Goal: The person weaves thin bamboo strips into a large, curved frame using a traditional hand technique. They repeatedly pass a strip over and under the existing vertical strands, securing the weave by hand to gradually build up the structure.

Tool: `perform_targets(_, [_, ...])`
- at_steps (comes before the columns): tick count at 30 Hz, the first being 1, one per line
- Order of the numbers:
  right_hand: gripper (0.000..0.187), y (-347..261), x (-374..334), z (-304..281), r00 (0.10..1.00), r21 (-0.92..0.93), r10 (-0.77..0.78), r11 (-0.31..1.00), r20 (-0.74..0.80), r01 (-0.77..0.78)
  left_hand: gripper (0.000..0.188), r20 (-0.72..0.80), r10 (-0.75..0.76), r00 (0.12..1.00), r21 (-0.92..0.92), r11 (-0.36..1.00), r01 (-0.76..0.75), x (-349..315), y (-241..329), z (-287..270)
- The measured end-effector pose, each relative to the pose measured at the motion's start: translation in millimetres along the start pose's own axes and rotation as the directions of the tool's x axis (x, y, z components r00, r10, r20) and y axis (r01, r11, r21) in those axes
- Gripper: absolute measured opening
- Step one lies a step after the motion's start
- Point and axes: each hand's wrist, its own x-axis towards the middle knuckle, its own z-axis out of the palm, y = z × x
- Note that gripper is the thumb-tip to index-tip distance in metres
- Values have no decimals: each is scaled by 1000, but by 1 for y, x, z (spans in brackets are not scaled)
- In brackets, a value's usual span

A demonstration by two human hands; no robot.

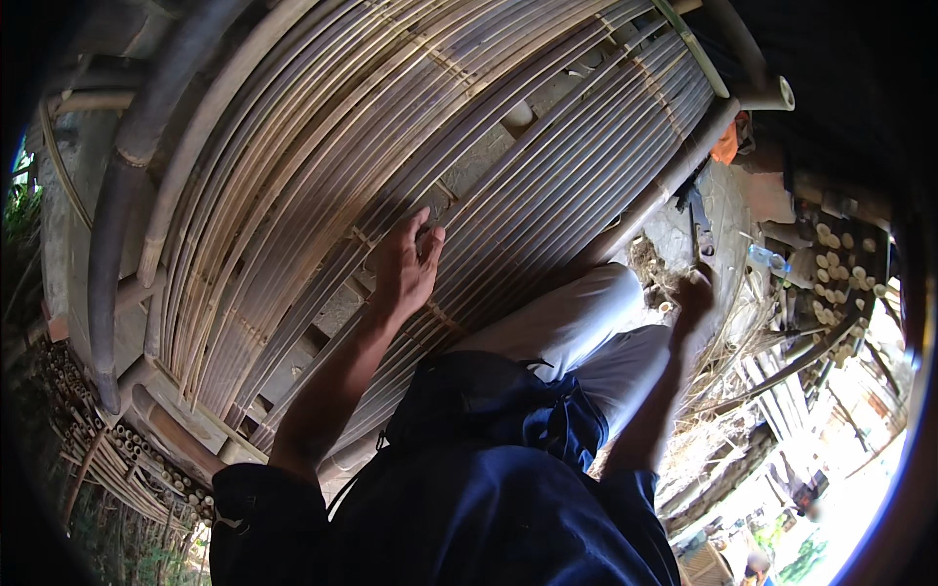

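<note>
A long bamboo slat panel (303,195), made of many thin parallel strips, stretches before me and up to the left. My left hand (405,269) is over its middle, beside a gap between the strips. Its thumb and forefinger are apart, and I see nothing held between them. Out to the right, past my knees, my right hand (694,293) is closed like a fist, slightly blurred. Whatever it grips is hidden. Just beyond it is a dark, narrow blade-like tool (698,220); whether hand and tool touch is unclear.
Thick bamboo poles (132,195) frame the panel on the left, and another pole (674,181) borders its right end. Cut bamboo (835,273) is stacked at the right, near a clear plastic bottle (769,259) and loose shavings (728,361). More bamboo lengths (117,459) lie lower left.
</note>
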Motion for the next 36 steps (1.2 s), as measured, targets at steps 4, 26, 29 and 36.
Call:
perform_targets(4, [48, 103, -64, -190, 733, 249, 612, 790, -297, -560, 52, 45, -99, 994, -167, 980, 105, 31, -14, 55])
perform_targets(26, [47, -162, -11, 130, -19, 494, -576, 716, 817, -493, 32, 5, 9, 1000, 267, 964, -10, 23, -7, 52])
perform_targets(29, [29, -167, 58, 111, 546, 597, -657, 737, 521, 317, 28, -82, 107, 991, 374, 925, -69, 20, 9, 55])
perform_targets(36, [16, -120, -34, 116, 296, -52, -243, 687, 924, 725, 25, -111, 165, 980, 528, 845, -82, 19, 3, 60])
